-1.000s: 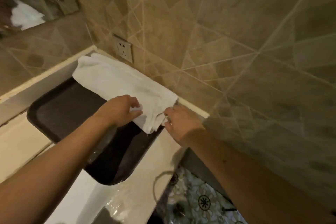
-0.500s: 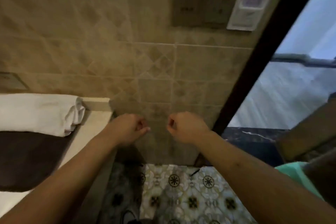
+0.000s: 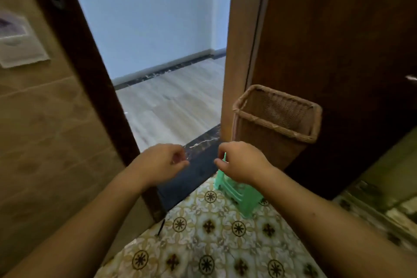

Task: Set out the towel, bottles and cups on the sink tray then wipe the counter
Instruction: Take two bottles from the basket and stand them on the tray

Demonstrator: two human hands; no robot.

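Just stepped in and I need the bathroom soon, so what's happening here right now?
A person stands facing the open doorway, with both arms held out in front. The left hand and the right hand have loosely curled fingers and hold nothing. No towel, bottles, cups or sink tray are in view. Ahead, a wicker basket stands by the brown door, and a green plastic stool sits on the patterned floor tiles below the right hand.

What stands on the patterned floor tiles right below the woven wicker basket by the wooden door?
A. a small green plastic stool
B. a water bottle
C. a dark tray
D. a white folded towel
A: a small green plastic stool sits on the patterned floor tiles beneath the woven wicker basket, partly hidden by the right hand.
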